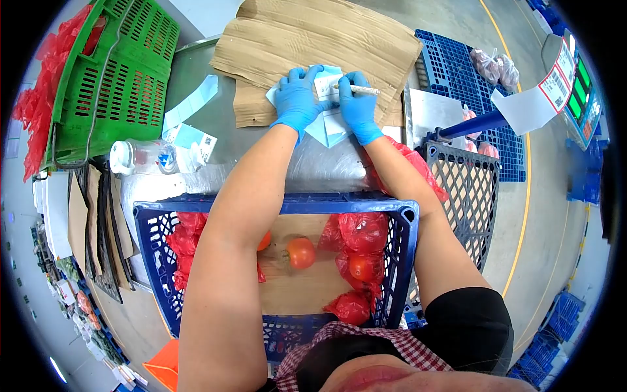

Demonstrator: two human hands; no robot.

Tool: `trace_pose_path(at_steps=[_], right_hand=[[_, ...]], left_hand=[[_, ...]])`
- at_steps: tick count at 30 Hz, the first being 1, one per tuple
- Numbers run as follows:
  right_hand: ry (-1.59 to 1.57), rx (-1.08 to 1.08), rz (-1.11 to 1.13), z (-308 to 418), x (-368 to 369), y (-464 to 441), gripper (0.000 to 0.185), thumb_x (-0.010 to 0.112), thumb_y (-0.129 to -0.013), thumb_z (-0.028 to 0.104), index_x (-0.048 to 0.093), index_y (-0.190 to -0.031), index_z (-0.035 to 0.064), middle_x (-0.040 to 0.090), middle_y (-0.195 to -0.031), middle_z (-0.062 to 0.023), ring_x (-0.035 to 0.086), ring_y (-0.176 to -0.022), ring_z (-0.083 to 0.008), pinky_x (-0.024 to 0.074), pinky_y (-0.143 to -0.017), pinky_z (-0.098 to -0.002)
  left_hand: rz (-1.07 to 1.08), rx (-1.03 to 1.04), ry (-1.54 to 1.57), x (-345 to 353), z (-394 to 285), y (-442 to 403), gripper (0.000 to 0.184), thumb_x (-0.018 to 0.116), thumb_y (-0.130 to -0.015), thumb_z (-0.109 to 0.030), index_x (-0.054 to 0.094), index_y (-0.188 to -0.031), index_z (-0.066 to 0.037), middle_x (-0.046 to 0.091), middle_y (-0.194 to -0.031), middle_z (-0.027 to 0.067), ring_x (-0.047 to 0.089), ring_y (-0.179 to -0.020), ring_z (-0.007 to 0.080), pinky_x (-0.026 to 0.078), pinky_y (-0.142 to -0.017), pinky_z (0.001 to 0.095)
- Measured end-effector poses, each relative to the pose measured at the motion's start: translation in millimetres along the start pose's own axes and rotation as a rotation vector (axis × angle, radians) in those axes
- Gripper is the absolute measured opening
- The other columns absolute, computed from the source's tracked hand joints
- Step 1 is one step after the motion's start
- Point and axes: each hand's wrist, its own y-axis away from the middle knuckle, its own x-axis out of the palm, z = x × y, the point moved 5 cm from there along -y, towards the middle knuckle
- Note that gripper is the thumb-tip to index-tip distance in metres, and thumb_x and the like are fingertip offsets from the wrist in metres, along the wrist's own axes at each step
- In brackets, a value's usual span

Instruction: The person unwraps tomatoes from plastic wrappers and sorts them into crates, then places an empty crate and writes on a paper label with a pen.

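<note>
My right hand (pixel 358 112), in a blue glove, is closed around a whitish pen (pixel 366 89), its tip over a white label (pixel 324 86) on light-blue backing paper. My left hand (pixel 295 103), also gloved in blue, lies with fingers spread on the left side of that label, against the sheet of brown cardboard (pixel 313 39). Below my forearms stands a blue crate (pixel 307 204) lined with cardboard. Inside it are a loose tomato (pixel 301 253) and red plastic bags (pixel 361 232) along both sides, at least one with a tomato in it.
A green basket (pixel 117 78) with red plastic stands at the left. Near it lie a clear plastic bottle (pixel 157 157) and a strip of blue label backing (pixel 191 103). To the right are a scale display (pixel 579 95), a black crate (pixel 460 189) and a blue pallet (pixel 450 62) with bagged produce.
</note>
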Motion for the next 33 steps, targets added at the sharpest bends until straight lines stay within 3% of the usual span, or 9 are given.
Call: trace_pose_path(at_steps=[3,6,12,15,21,24,27,33], right_hand=[[0.033,-0.021,-0.017,1.0,-0.7,0.1,0.015,0.055,-0.085,0.018,0.056,-0.08,0.0038,0.062,-0.067,-0.0156,0.062,-0.06,-0.0269,0.0468,-0.054,-0.0373],[0.026,0.012,0.029,1.3,-0.9,0.3,0.011,0.054,-0.087,0.011,0.055,-0.082,0.0008,0.063,-0.069,-0.0084,0.058,-0.061,-0.013,0.0456,-0.055,-0.0281],[0.048,-0.01,0.043,3.1,-0.7,0.3,0.011,0.055,-0.086,0.011,0.054,-0.08,0.0013,0.057,-0.065,-0.0053,0.052,-0.058,-0.0101,0.0424,-0.053,-0.0272],[-0.242,0.059,-0.074,4.4,-8.8,1.8,0.014,0.056,-0.084,0.013,0.054,-0.076,0.0022,0.061,-0.064,-0.0104,0.06,-0.059,-0.0173,0.0443,-0.053,-0.0314],[-0.175,0.025,-0.128,14.4,-11.3,-1.8,0.014,0.055,-0.085,0.012,0.054,-0.075,0.0026,0.06,-0.065,-0.0097,0.059,-0.059,-0.0161,0.0444,-0.054,-0.0312],[0.077,-0.068,-0.101,11.5,-8.9,-3.8,0.013,0.055,-0.085,0.013,0.054,-0.076,0.003,0.059,-0.064,-0.0124,0.058,-0.057,-0.0201,0.0443,-0.053,-0.0336],[-0.02,-0.042,-0.113,4.0,-8.1,-0.8,0.013,0.054,-0.085,0.013,0.054,-0.076,0.0035,0.058,-0.065,-0.0145,0.058,-0.056,-0.0249,0.0441,-0.052,-0.0362],[0.035,-0.062,-0.143,6.6,-10.0,-1.5,0.014,0.054,-0.085,0.013,0.054,-0.075,0.0039,0.058,-0.063,-0.0145,0.058,-0.056,-0.0259,0.0443,-0.052,-0.0371]], left_hand=[[0.009,-0.003,-0.005,-0.5,-0.1,-0.4,0.082,0.081,-0.06,-0.046,0.044,-0.131,-0.03,0.042,-0.127,0.0145,0.045,-0.11,0.0341,0.041,-0.094,0.0417],[0.002,-0.008,-0.013,-1.1,-0.1,-0.4,0.079,0.08,-0.061,-0.047,0.045,-0.13,-0.03,0.043,-0.126,0.0124,0.045,-0.111,0.0339,0.042,-0.093,0.0425],[-0.023,0.011,-0.001,1.1,4.1,-0.7,0.08,0.08,-0.059,-0.049,0.046,-0.129,-0.03,0.044,-0.126,0.0116,0.045,-0.111,0.0334,0.042,-0.092,0.0424],[-0.037,0.022,-0.012,0.7,3.5,-0.2,0.082,0.08,-0.058,-0.051,0.046,-0.129,-0.03,0.043,-0.126,0.0115,0.045,-0.111,0.0332,0.042,-0.092,0.0421],[-0.01,0.011,0.008,-2.8,-0.4,-0.1,0.084,0.081,-0.058,-0.051,0.045,-0.13,-0.03,0.042,-0.126,0.0141,0.044,-0.111,0.0344,0.04,-0.095,0.0424],[-0.008,0.012,0.02,-2.7,0.3,0.3,0.083,0.081,-0.058,-0.05,0.045,-0.13,-0.029,0.042,-0.126,0.0156,0.044,-0.11,0.0349,0.039,-0.096,0.0428],[-0.002,0.008,0.026,-2.5,0.9,1.2,0.083,0.081,-0.058,-0.051,0.045,-0.13,-0.03,0.042,-0.125,0.0156,0.044,-0.11,0.0348,0.039,-0.095,0.0429],[0.009,0.015,-0.008,-1.7,0.3,0.4,0.085,0.08,-0.057,-0.053,0.044,-0.131,-0.03,0.041,-0.126,0.0154,0.045,-0.11,0.0347,0.039,-0.095,0.0427]])
